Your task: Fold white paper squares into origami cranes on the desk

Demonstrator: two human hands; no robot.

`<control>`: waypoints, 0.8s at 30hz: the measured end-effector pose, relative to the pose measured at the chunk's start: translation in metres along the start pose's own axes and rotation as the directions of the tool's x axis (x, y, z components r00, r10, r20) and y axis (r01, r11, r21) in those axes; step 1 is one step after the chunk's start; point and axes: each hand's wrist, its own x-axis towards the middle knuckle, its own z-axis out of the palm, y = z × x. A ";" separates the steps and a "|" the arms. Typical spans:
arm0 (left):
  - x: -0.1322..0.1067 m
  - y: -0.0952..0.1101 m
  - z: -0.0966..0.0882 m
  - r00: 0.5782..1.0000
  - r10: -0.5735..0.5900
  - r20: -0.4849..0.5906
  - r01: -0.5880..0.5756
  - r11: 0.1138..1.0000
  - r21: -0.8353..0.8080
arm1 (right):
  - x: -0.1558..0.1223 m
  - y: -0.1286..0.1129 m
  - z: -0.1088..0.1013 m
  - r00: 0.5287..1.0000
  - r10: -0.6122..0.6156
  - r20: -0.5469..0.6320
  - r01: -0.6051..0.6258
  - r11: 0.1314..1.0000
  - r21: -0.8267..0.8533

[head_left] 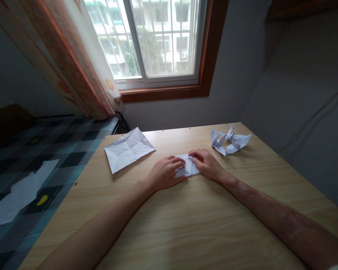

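Note:
A small white folded paper (pixel 189 167) lies flat on the wooden table (pixel 169 217), with creases running across its top. My left hand (pixel 167 171) holds its left side, fingers curled over the paper and thumb along the near edge. On the right side, my right hand (pixel 207 164) pinches the paper, its index fingertip on the far edge. The hands cover both ends of the paper. Nearest to my right hand, farther back, sit several white folded paper shapes that look like origami cranes (pixel 238 142). A larger creased white sheet (pixel 129 148) rests beyond my left hand.
Left of the table is a bed with a checked cover (pixel 81 131), where cut white paper pieces (pixel 25 193) lie. A barred window (pixel 163 41) and a floral curtain (pixel 70 56) are behind the table. A grey wall (pixel 307 123) stands on the right.

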 end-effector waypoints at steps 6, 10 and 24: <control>-0.003 -0.001 0.002 0.995 0.102 0.014 -0.103 0.982 0.156 | 0.001 -0.001 0.000 1.000 0.009 -0.002 -0.009 1.000 0.006; -0.006 -0.004 0.006 0.990 0.142 -0.014 -0.135 0.962 0.237 | 0.003 -0.003 -0.003 0.999 0.018 0.028 -0.020 0.998 0.063; 0.007 0.000 0.013 0.714 -0.650 -0.261 0.352 0.655 -0.668 | 0.001 -0.019 -0.009 0.999 0.026 -0.034 -0.017 0.970 0.242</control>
